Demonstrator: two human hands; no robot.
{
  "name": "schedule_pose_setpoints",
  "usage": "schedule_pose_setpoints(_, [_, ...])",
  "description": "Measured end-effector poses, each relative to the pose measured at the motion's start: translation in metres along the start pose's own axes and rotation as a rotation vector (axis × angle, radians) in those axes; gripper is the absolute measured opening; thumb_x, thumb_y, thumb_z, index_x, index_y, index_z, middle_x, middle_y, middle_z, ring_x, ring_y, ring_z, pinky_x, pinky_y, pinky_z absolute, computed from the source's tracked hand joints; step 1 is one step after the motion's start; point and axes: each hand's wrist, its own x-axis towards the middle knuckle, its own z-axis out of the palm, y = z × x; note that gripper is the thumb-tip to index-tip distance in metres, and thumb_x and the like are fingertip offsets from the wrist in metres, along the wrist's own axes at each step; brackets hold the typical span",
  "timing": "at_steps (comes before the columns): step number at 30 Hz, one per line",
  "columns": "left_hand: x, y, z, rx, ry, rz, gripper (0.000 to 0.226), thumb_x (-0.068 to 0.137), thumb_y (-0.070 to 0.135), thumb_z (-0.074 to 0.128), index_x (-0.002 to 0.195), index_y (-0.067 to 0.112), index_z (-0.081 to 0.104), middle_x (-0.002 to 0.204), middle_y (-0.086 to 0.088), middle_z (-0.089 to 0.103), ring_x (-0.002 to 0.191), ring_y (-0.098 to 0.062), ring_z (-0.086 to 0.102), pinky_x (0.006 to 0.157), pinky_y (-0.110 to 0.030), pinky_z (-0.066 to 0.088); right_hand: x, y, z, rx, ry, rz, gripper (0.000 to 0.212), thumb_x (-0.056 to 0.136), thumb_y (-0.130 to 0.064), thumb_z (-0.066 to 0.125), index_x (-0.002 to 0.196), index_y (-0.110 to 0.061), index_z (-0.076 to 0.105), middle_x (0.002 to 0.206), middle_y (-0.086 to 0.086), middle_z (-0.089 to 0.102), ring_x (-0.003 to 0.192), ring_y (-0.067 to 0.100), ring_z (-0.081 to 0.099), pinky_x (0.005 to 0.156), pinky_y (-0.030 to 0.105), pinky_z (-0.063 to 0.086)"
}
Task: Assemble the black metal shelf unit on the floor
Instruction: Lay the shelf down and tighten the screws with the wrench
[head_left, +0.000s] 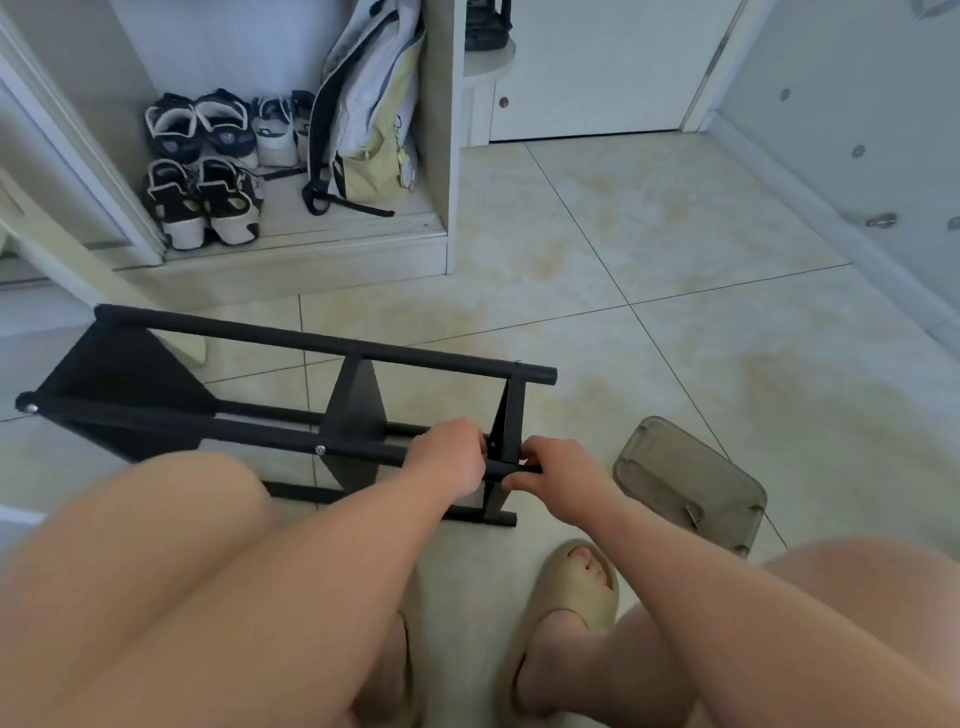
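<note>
**Shelf frame largely together; you are at the right-end joint**

The black metal shelf unit (332, 345) lies on its side on the tiled floor (675, 312), in the lower left and centre of the frame, just in front of your knees. It looks well advanced. Long black tubes run left to right and three flat black panels sit across them: a left panel (119, 374), a middle panel (358, 410) and a right-end panel (506, 415). A silver screw head (320, 450) shows on the front tube (363, 453) at the middle panel, and another shows at the far left end, so those joints appear fastened.

What seems left is the right end. Your left hand (449, 457) is wrapped around the front tube just left of the right-end panel. Your right hand (558, 473) is curled tightly on the same tube's end, just right of that panel. Whether its fingers also hold a screw or a small tool cannot be told. After this joint, the unit would need standing upright.

The finish is matte black and the tubes look straight. A smoky translucent plastic tub (685, 483) lies on the floor near your right hand. Sneakers (202, 171) and a backpack (369, 104) sit in the open cabinet at the upper left.
</note>
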Motion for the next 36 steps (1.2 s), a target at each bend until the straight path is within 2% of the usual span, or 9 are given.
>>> schedule_pose_setpoints(6, [-0.047,-0.009,0.024,0.02,-0.014,0.032,0.031,0.097,0.012,0.05,0.119,0.025,0.066,0.115,-0.002,0.068,0.104,-0.027,0.061,0.09,-0.036,0.046,-0.051,0.003,0.032,0.089,0.013,0.059,0.033,0.083,-0.037,0.081,0.097,-0.014,0.061,0.09,0.001,0.063,0.077,0.016,0.055,0.06,0.025,0.04])
schedule_pose_setpoints(15, [-0.109,-0.026,0.047,0.035,-0.19,0.121,0.03,0.1,0.012,0.047,0.114,0.023,0.072,0.12,-0.005,0.068,0.104,-0.025,0.063,0.09,-0.033,0.052,-0.121,0.007,0.074,0.085,-0.093,0.12,0.041,0.075,-0.043,0.086,0.086,-0.014,0.058,0.078,-0.001,0.057,0.065,0.016,0.047,0.058,0.031,0.038])
schedule_pose_setpoints(19, [-0.123,-0.024,0.059,0.009,-0.242,0.152,0.031,0.1,0.009,0.046,0.113,0.02,0.073,0.122,-0.004,0.068,0.11,-0.024,0.062,0.089,-0.028,0.048,-0.14,0.011,0.072,-0.077,-0.11,0.147,0.049,0.07,-0.054,0.085,0.081,-0.017,0.055,0.075,-0.003,0.056,0.065,0.015,0.048,0.053,0.03,0.036])
schedule_pose_setpoints(21, [-0.126,-0.024,0.062,0.004,-0.258,0.167,0.032,0.1,0.008,0.046,0.114,0.019,0.073,0.123,-0.004,0.068,0.112,-0.023,0.062,0.091,-0.028,0.047,-0.148,0.012,0.069,-0.161,-0.072,0.153,0.063,0.064,-0.064,0.084,0.101,-0.019,0.059,0.094,-0.004,0.061,0.084,0.018,0.058,0.065,0.033,0.047])
schedule_pose_setpoints(23, [-0.129,-0.023,0.064,0.011,-0.262,0.177,0.032,0.1,0.008,0.046,0.114,0.019,0.073,0.123,-0.004,0.068,0.112,-0.023,0.062,0.087,-0.026,0.045,-0.155,0.013,0.071,-0.278,0.046,0.122,0.091,0.057,-0.074,0.081,0.124,-0.021,0.049,0.121,-0.002,0.055,0.113,0.023,0.053,0.087,0.04,0.051])
schedule_pose_setpoints(25, [-0.131,-0.023,0.066,0.024,-0.26,0.185,0.032,0.1,0.008,0.046,0.114,0.019,0.073,0.123,-0.004,0.068,0.113,-0.023,0.062,0.086,-0.025,0.044,-0.159,0.013,0.073,-0.402,0.131,0.071,0.121,0.051,-0.082,0.078,0.145,-0.022,0.032,0.146,0.005,0.038,0.136,0.029,0.038,0.107,0.047,0.043])
schedule_pose_setpoints(27, [-0.134,-0.023,0.068,0.033,-0.275,0.198,0.033,0.101,0.008,0.046,0.116,0.019,0.072,0.124,-0.004,0.068,0.113,-0.024,0.062,0.088,-0.026,0.045,-0.156,0.015,0.073,-0.474,0.087,0.064,0.146,0.048,-0.088,0.073,0.159,-0.025,0.003,0.166,0.007,0.005,0.153,0.033,0.008,0.118,0.056,0.026])
schedule_pose_setpoints(30, [-0.137,-0.023,0.069,0.051,-0.304,0.212,0.035,0.1,0.007,0.045,0.118,0.02,0.072,0.125,-0.005,0.068,0.112,-0.024,0.062,0.089,-0.027,0.046,-0.148,0.019,0.071,-0.508,-0.034,0.091,0.158,0.044,-0.095,0.066,0.157,-0.027,-0.021,0.164,0.005,-0.031,0.152,0.035,-0.025,0.117,0.069,0.003])
schedule_pose_setpoints(36, [-0.128,-0.022,0.066,0.027,-0.346,0.212,0.034,0.1,0.01,0.047,0.121,0.022,0.071,0.125,-0.002,0.068,0.112,-0.021,0.063,0.09,-0.026,0.045,-0.135,0.029,0.069,-0.48,-0.092,0.023,0.162,0.046,-0.097,0.063,0.157,-0.018,-0.024,0.162,0.016,-0.032,0.15,0.041,-0.026,0.124,0.057,-0.002])
